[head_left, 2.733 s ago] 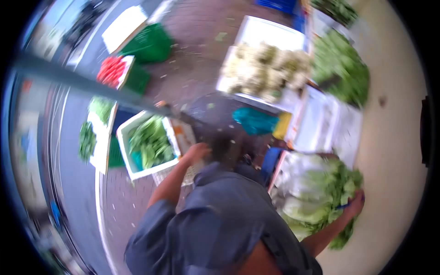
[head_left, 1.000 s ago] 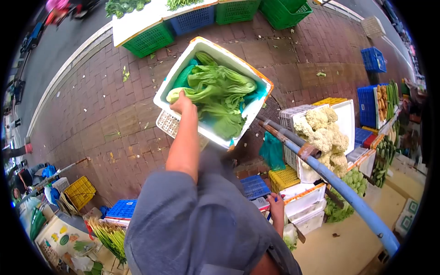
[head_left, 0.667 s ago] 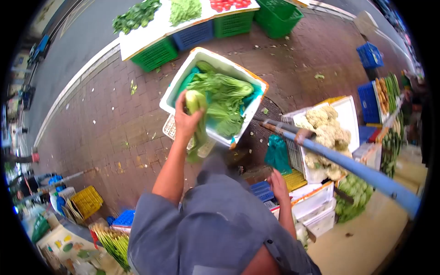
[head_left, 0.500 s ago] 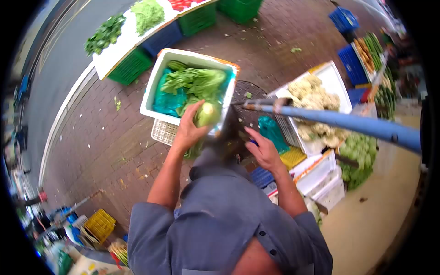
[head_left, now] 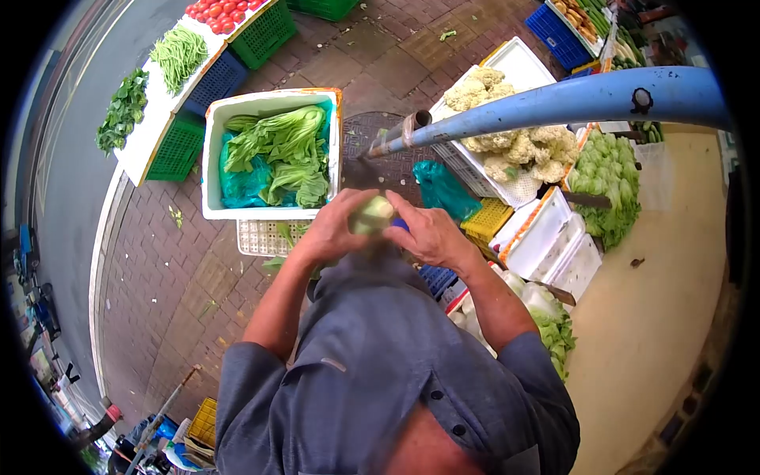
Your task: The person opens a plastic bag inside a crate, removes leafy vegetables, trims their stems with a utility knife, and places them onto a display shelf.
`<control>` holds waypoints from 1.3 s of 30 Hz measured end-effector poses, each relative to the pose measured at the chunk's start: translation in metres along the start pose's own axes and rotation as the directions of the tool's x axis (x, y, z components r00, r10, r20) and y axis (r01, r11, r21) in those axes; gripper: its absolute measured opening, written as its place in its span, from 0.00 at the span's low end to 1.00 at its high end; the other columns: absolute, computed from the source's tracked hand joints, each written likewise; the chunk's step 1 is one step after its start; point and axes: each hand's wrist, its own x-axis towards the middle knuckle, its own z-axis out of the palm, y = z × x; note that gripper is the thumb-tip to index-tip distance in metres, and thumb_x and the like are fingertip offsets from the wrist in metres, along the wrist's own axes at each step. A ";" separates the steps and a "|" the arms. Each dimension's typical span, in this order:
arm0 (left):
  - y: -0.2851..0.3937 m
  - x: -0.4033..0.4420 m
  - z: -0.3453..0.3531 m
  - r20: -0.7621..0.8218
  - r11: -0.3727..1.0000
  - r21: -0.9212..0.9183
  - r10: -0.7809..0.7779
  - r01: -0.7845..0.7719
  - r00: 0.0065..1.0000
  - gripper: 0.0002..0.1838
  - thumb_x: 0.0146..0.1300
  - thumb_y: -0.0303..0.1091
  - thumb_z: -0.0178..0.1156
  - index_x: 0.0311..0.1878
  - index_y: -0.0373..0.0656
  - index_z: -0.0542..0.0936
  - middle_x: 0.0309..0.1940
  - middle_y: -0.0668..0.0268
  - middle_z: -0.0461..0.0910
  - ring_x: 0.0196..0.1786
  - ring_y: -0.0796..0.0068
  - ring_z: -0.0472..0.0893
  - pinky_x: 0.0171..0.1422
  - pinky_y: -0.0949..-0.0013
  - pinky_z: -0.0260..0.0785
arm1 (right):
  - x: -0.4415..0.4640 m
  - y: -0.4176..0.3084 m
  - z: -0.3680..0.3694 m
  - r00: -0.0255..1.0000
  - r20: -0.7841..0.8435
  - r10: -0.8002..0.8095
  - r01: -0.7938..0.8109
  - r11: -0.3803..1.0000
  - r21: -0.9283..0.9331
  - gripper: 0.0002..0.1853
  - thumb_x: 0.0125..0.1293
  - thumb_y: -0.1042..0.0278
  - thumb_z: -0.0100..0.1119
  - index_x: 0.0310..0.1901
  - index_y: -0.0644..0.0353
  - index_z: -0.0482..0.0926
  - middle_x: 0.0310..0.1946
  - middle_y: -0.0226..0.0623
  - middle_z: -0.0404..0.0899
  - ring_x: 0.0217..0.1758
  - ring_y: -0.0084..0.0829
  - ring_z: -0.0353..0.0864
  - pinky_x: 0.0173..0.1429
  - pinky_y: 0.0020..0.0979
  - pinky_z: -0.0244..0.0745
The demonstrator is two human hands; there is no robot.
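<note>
My left hand (head_left: 331,229) is wrapped round a head of leafy greens (head_left: 370,214), its pale cut base facing up near my waist. Close against that base is my right hand (head_left: 431,236), fingers curled round a small blue thing (head_left: 400,225) that looks like a handle; the rest is hidden. Just beyond my left hand stands a white foam box (head_left: 209,170) lined with a teal bag (head_left: 247,182). Leafy greens (head_left: 277,146) lie inside it. Below its near edge is a white perforated basket (head_left: 257,239).
A blue pole (head_left: 554,99) crosses from the right. Cauliflowers (head_left: 546,150) fill a foam box at right, with a teal bag (head_left: 443,191) beside it. Lettuce (head_left: 606,186) lies farther right. Green beans (head_left: 179,57) and tomatoes (head_left: 218,12) sit on a stand at upper left.
My left hand has drawn the greens away from the foam box toward my body. My right hand has come in to meet them at the base.
</note>
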 end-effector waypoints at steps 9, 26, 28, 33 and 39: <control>-0.004 0.007 -0.010 0.096 1.000 -0.008 -0.017 0.017 0.995 0.39 0.47 0.31 0.75 0.66 0.40 0.75 0.55 0.56 0.78 0.58 0.57 0.79 0.65 0.61 0.71 | 0.001 0.002 0.005 0.999 -0.033 -0.031 0.030 0.999 -0.037 0.30 0.70 0.58 0.60 0.70 0.57 0.68 0.44 0.50 0.85 0.44 0.53 0.85 0.46 0.47 0.79; -0.068 -0.009 -0.054 0.153 0.947 0.273 -0.219 0.172 0.964 0.40 0.48 0.39 0.73 0.68 0.43 0.74 0.55 0.51 0.77 0.59 0.49 0.78 0.65 0.56 0.71 | -0.095 0.157 0.103 0.537 0.346 0.769 -0.570 0.029 0.821 0.28 0.77 0.38 0.47 0.42 0.58 0.79 0.16 0.27 0.67 0.13 0.25 0.64 0.24 0.29 0.70; -0.083 -0.006 -0.059 0.150 0.931 0.305 -0.253 0.199 0.956 0.40 0.48 0.41 0.74 0.68 0.43 0.74 0.54 0.51 0.78 0.60 0.48 0.78 0.65 0.56 0.71 | -0.103 0.159 0.116 0.466 0.369 0.805 -0.478 -0.122 0.870 0.28 0.75 0.35 0.48 0.35 0.56 0.77 0.15 0.26 0.65 0.13 0.25 0.63 0.25 0.31 0.69; -0.104 -0.008 -0.076 0.096 0.918 0.276 -0.321 0.284 0.942 0.41 0.48 0.44 0.74 0.67 0.43 0.74 0.54 0.49 0.78 0.60 0.46 0.78 0.65 0.55 0.71 | -0.107 0.155 0.131 0.360 0.372 0.855 -0.302 -0.271 0.914 0.28 0.72 0.33 0.53 0.37 0.54 0.74 0.15 0.24 0.61 0.13 0.24 0.61 0.28 0.36 0.70; -0.149 0.002 -0.103 0.013 0.754 0.547 -0.443 0.364 0.897 0.38 0.49 0.45 0.72 0.67 0.48 0.75 0.53 0.50 0.78 0.58 0.47 0.78 0.64 0.54 0.72 | -0.112 0.160 0.151 0.440 0.233 0.867 -0.415 -0.033 0.909 0.20 0.78 0.47 0.53 0.46 0.59 0.77 0.17 0.28 0.66 0.14 0.24 0.65 0.24 0.33 0.72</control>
